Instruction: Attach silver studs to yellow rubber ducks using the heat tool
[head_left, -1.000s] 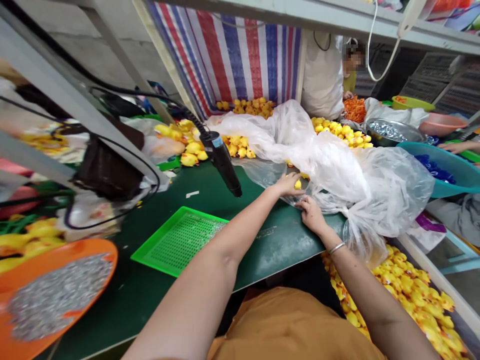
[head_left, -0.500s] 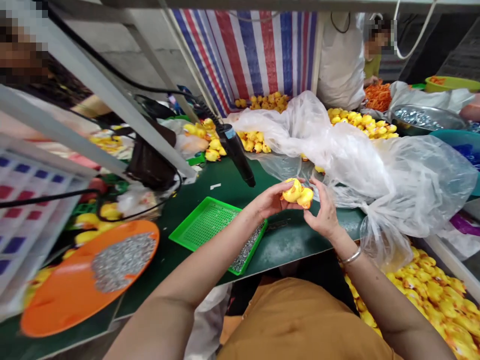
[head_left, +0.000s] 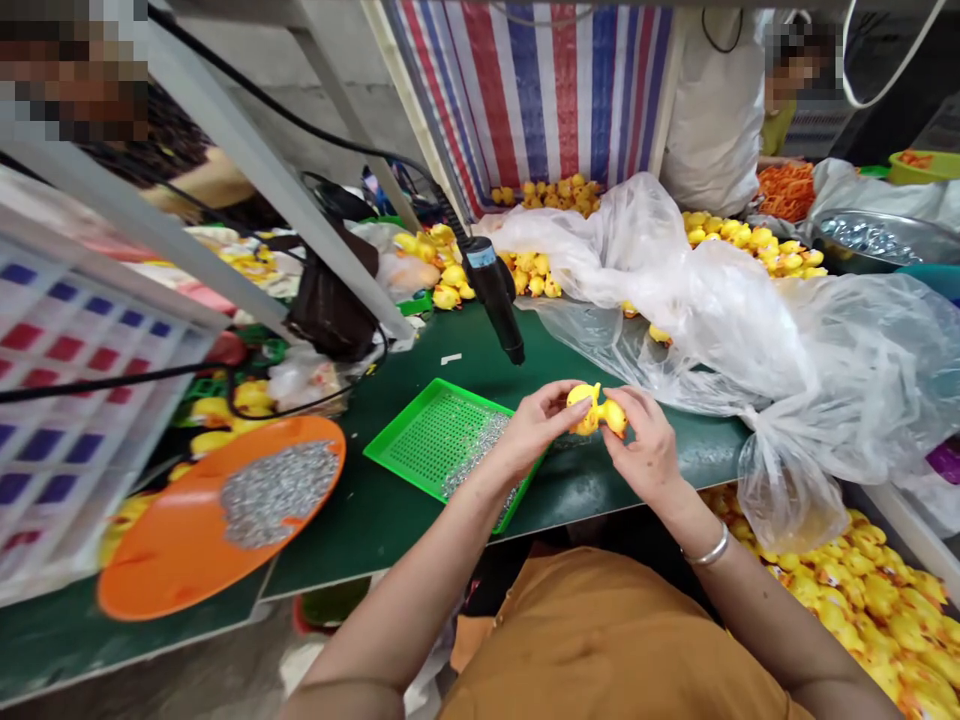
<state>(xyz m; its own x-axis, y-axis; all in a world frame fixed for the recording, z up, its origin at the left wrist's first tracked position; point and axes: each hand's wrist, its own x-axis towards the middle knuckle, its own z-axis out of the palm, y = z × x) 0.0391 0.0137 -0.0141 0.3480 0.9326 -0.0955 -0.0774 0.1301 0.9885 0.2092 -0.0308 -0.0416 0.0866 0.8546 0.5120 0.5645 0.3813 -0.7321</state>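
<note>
Just right of the frame's centre, the left hand [head_left: 541, 428] and right hand [head_left: 648, 450] pinch a yellow toy [head_left: 597, 410] between them, each grip closed around one end, above the green desk [head_left: 405, 352]. A green tray [head_left: 416, 437] lies near the centre, an orange dish [head_left: 161, 562] lower left.

Smooth plastic-looking toy [head_left: 581, 400], glossy crinkled plastic bag [head_left: 742, 310], shiny metal bangle [head_left: 712, 553].

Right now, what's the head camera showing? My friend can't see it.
A person's left grip and right grip hold a yellow toy over a green table. Nearby are a green tray with shiny bits, a hanging black tool and cloudy plastic.
</note>
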